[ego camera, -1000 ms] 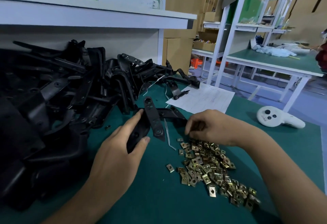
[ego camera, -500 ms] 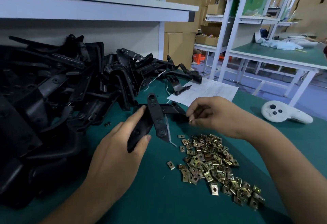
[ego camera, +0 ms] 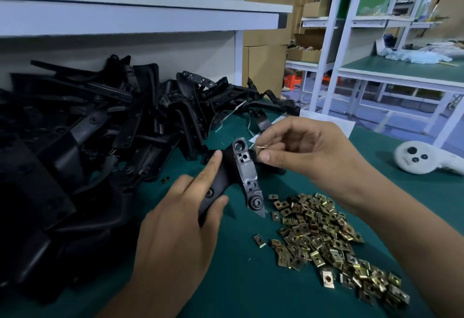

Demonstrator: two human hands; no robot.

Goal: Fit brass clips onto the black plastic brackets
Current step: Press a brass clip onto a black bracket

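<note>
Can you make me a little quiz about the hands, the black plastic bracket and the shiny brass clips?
1. True or false: the left hand grips the black plastic bracket.
2. What does the right hand pinch? A) paper B) small brass clip C) white controller
3. Fill in: the heap of loose brass clips lies on the ____ table mat.

Key: 1 true; 2 B; 3 green.

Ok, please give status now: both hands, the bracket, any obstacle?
Left hand grips black plastic bracket. Right hand pinches small brass clip beside bracket's upper end, not yet fitted. Nothing between them.
</note>
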